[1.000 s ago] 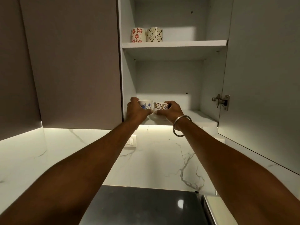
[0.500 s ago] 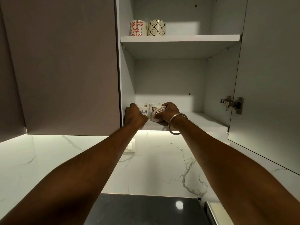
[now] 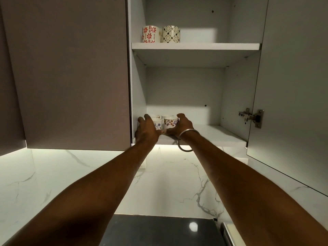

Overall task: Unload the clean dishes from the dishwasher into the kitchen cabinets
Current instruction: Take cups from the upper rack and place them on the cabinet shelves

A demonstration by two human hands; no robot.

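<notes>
Both arms reach up into the open wall cabinet. My left hand (image 3: 147, 129) is curled round the left side of a white cup with blue flowers (image 3: 158, 124). A white cup with brown and yellow flowers (image 3: 170, 122) sits in my right hand (image 3: 182, 126), thumb above it and fingers under its base. The two cups stand side by side at the front left of the lower shelf (image 3: 216, 135). The rims of two more white cups (image 3: 160, 115) show just behind them.
On the upper shelf (image 3: 195, 46) stand a red-flowered mug (image 3: 150, 34) and a black-diamond mug (image 3: 170, 34). The cabinet door (image 3: 291, 86) hangs open on the right, and a shut door (image 3: 71, 73) is on the left. Below are a marble backsplash (image 3: 177, 183) and a dark countertop (image 3: 159, 231).
Both hands have carried the two cups up and forward from the shelf's front edge onto the lower shelf. The view has moved closer to the cabinet.
</notes>
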